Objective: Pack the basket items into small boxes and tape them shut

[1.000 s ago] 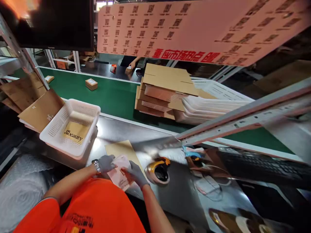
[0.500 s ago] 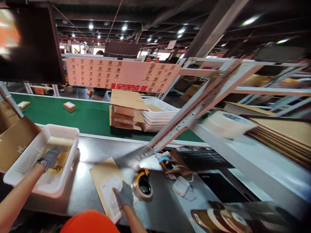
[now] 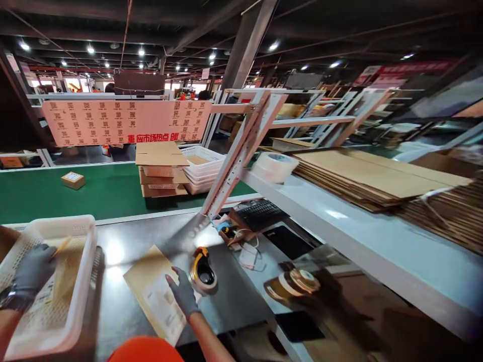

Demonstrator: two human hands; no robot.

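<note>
My left hand (image 3: 33,271), in a grey glove with a watch at the wrist, is inside a white perforated basket (image 3: 89,261). Its fingers are closed at the upper edge of a tan packet (image 3: 68,281), which stands tilted in the basket. My right hand (image 3: 183,294), also gloved, has its fingers spread at the right edge of a white printed sheet (image 3: 160,301). That sheet lies on a kraft envelope (image 3: 145,266) on the metal bench (image 3: 116,231). Just right of this hand sits a tape dispenser (image 3: 204,271) with a yellow and black handle.
A green conveyor belt (image 3: 109,196) runs behind the bench, carrying a small box (image 3: 73,180) and stacked white baskets (image 3: 204,168). On the right, a slanting post (image 3: 234,166) and a shelf (image 3: 332,216) with flat cardboard (image 3: 377,171) and a tape roll (image 3: 273,167) border the bench.
The view has swung right, so things sit further left. My left hand has closed at the packet's edge and tilted it up. My right hand's fingers have spread over the sheet.
</note>
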